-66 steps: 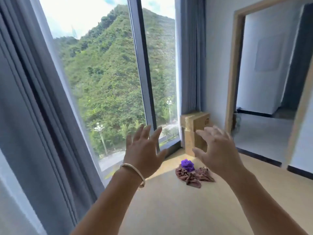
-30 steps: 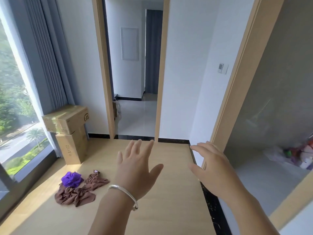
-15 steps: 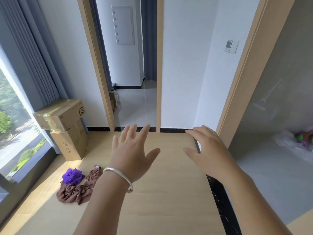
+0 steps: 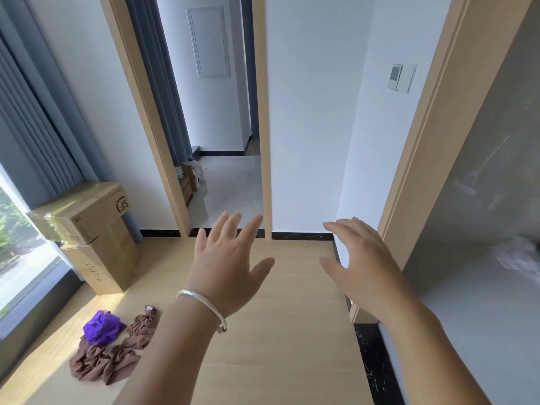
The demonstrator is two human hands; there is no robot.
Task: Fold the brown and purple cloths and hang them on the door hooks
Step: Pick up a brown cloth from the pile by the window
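A crumpled brown cloth (image 4: pixel 108 358) lies on the wooden floor at the lower left, with a bunched purple cloth (image 4: pixel 102 325) resting on its upper part. My left hand (image 4: pixel 228 267), with a silver bangle on the wrist, is held out in mid-air with fingers spread, to the right of and above the cloths, touching nothing. My right hand (image 4: pixel 362 264) is also raised and open, holding nothing. No door or hooks can be seen, only door frames.
Two stacked cardboard boxes (image 4: pixel 93 229) stand by the window and grey curtain at left. An open doorway (image 4: pixel 216 135) leads to a tiled room ahead. A second wooden door frame (image 4: pixel 409 206) at right opens onto a grey-floored room. A wall switch (image 4: pixel 400 78) sits high right.
The view has swung from the window to the doorways, then moved closer and tilted down. The cloths now sit at the lower left. Both hands stay raised and open.
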